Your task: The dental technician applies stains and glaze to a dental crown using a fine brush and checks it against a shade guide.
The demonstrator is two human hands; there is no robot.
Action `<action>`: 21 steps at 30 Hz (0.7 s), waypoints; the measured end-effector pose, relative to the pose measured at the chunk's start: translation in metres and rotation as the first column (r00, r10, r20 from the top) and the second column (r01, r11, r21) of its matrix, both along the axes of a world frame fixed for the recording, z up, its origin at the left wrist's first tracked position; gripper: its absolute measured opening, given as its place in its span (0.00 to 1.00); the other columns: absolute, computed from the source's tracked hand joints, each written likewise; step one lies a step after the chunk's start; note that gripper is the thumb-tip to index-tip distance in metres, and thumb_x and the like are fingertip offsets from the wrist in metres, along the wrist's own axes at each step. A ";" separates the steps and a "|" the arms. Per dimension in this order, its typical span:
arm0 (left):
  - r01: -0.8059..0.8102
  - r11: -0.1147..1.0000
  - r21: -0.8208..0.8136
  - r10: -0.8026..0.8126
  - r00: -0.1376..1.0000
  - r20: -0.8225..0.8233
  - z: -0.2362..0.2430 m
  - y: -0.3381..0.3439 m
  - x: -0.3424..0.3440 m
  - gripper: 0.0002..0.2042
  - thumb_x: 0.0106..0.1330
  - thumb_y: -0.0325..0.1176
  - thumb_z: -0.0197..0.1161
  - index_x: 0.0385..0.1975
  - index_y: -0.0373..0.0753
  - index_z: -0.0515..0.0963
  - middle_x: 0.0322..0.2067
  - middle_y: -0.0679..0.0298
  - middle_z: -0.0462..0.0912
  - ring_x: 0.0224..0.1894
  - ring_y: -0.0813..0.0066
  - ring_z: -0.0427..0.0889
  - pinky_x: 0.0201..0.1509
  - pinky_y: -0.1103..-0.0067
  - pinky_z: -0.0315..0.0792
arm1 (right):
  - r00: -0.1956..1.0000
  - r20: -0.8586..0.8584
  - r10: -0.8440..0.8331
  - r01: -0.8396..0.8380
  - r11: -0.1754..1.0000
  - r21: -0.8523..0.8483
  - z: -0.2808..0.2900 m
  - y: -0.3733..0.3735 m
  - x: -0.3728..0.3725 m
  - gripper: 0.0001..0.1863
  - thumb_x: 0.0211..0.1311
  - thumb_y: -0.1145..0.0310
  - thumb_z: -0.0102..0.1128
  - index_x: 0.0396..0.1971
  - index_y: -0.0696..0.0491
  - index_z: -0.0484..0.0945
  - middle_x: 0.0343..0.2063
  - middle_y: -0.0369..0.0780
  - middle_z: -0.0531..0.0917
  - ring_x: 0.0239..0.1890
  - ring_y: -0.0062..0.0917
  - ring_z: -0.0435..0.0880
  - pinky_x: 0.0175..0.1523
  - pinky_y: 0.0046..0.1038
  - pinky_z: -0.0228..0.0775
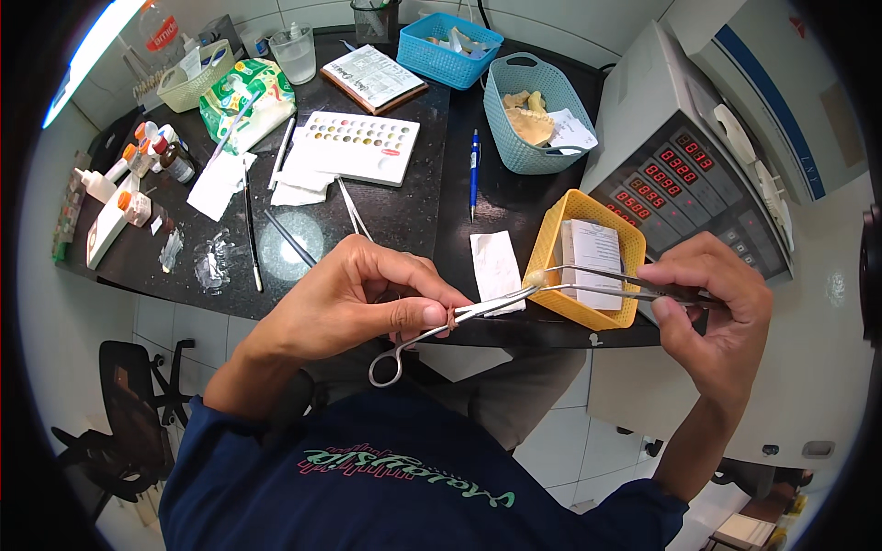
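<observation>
My left hand (363,294) is closed around ring-handled clamp forceps (491,304), with one finger ring hanging below my fingers. A small cream-coloured, tooth-like piece (534,277) sits at the tips of the clamp. In my right hand (721,317) is a pair of thin metal tweezers (602,273), pinched between thumb and fingers. The tweezer tips reach the same small piece from the right; whether both tips touch it is too small to tell. Both tools are held in the air at the table's front edge, above a yellow basket (544,241) with papers inside.
A white folded tissue (496,266) and a blue pen (474,174) lie nearby. Behind are a teal basket of dental casts (501,124), a white palette (390,151) and a notebook (372,78). A machine with red displays (661,184) stands right. Small bottles (175,161) crowd the left.
</observation>
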State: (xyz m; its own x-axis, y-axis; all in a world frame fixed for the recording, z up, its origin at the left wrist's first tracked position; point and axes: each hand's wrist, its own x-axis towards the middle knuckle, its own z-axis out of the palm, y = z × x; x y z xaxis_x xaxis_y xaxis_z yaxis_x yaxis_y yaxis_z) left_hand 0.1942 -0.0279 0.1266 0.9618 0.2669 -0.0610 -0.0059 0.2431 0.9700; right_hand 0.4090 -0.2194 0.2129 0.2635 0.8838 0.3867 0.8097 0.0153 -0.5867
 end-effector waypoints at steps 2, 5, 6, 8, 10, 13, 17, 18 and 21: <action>0.003 1.000 0.012 -0.003 1.000 -0.001 0.000 0.000 -0.001 0.09 0.57 0.28 0.65 0.34 0.28 0.81 0.25 0.60 0.80 0.22 0.83 0.73 0.24 0.87 0.65 | 1.000 0.003 0.002 -0.001 1.000 -0.007 0.000 -0.001 -0.001 0.15 0.35 0.79 0.58 0.29 0.55 0.83 0.24 0.37 0.80 0.21 0.12 0.70 0.23 0.13 0.55; 0.006 1.000 0.020 -0.006 1.000 0.014 -0.001 0.001 -0.001 0.09 0.57 0.27 0.65 0.35 0.28 0.81 0.25 0.60 0.80 0.22 0.83 0.73 0.24 0.87 0.65 | 1.000 -0.011 -0.002 0.002 1.000 -0.016 -0.002 0.000 -0.001 0.15 0.35 0.79 0.58 0.29 0.55 0.84 0.24 0.36 0.80 0.21 0.12 0.70 0.23 0.13 0.55; 0.006 1.000 0.017 -0.006 1.000 0.013 -0.003 0.003 -0.001 0.09 0.57 0.27 0.65 0.35 0.28 0.81 0.25 0.60 0.80 0.22 0.83 0.73 0.24 0.87 0.65 | 1.000 -0.012 -0.002 0.002 1.000 -0.019 -0.002 0.001 0.000 0.15 0.35 0.79 0.58 0.29 0.55 0.84 0.24 0.36 0.80 0.21 0.12 0.70 0.23 0.13 0.55; 0.070 0.996 0.057 -0.072 0.997 0.040 -0.005 0.006 -0.003 0.09 0.60 0.27 0.63 0.38 0.32 0.81 0.28 0.64 0.80 0.24 0.87 0.73 0.26 0.89 0.68 | 1.000 -0.008 -0.005 0.004 1.000 -0.023 -0.002 0.000 0.000 0.15 0.35 0.79 0.58 0.29 0.54 0.84 0.24 0.36 0.80 0.21 0.11 0.70 0.22 0.13 0.55; 0.040 0.998 0.053 -0.042 0.998 0.039 0.001 0.000 -0.004 0.09 0.59 0.28 0.64 0.36 0.30 0.81 0.26 0.62 0.80 0.23 0.85 0.73 0.25 0.88 0.66 | 1.000 -0.005 0.001 -0.001 1.000 -0.020 0.001 -0.003 -0.002 0.15 0.35 0.79 0.58 0.29 0.54 0.84 0.24 0.36 0.80 0.21 0.11 0.70 0.22 0.13 0.54; 0.030 0.998 0.053 -0.031 0.999 0.024 0.002 0.002 0.000 0.09 0.57 0.28 0.65 0.35 0.29 0.81 0.24 0.61 0.80 0.21 0.84 0.72 0.23 0.87 0.65 | 1.000 -0.001 0.004 -0.004 1.000 -0.027 -0.001 -0.002 0.002 0.15 0.36 0.80 0.58 0.29 0.54 0.84 0.23 0.36 0.80 0.21 0.11 0.70 0.22 0.13 0.53; 0.143 0.989 0.045 -0.139 0.987 -0.077 0.002 0.008 0.002 0.08 0.59 0.28 0.64 0.35 0.30 0.81 0.25 0.61 0.80 0.24 0.83 0.75 0.23 0.88 0.68 | 1.000 -0.004 0.014 -0.014 0.999 -0.031 -0.004 -0.002 0.005 0.15 0.36 0.79 0.58 0.29 0.54 0.84 0.23 0.36 0.80 0.20 0.11 0.69 0.21 0.13 0.53; 0.142 0.989 0.043 -0.138 0.987 -0.076 0.001 0.010 0.002 0.08 0.59 0.28 0.64 0.35 0.30 0.81 0.25 0.61 0.80 0.24 0.83 0.75 0.23 0.88 0.68 | 1.000 -0.004 0.014 -0.015 0.999 -0.033 -0.005 -0.003 0.006 0.15 0.36 0.79 0.58 0.29 0.54 0.84 0.23 0.36 0.80 0.20 0.11 0.69 0.21 0.13 0.53; 0.303 0.953 -0.001 -0.302 0.948 -0.098 -0.004 0.017 0.005 0.08 0.60 0.26 0.63 0.36 0.30 0.79 0.28 0.62 0.80 0.27 0.82 0.78 0.25 0.88 0.72 | 0.999 -0.033 0.001 -0.003 0.999 -0.051 -0.009 -0.004 0.007 0.14 0.36 0.79 0.58 0.28 0.53 0.84 0.23 0.35 0.80 0.20 0.11 0.69 0.21 0.13 0.53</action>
State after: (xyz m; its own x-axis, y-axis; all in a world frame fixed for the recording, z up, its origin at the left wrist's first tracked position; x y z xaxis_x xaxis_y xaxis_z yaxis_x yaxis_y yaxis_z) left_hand 0.1995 -0.0109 0.1229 0.9872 -0.0340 -0.1555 0.1592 0.2056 0.9656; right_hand 0.4163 -0.2238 0.2035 0.2735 0.9027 0.3322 0.7898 -0.0136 -0.6132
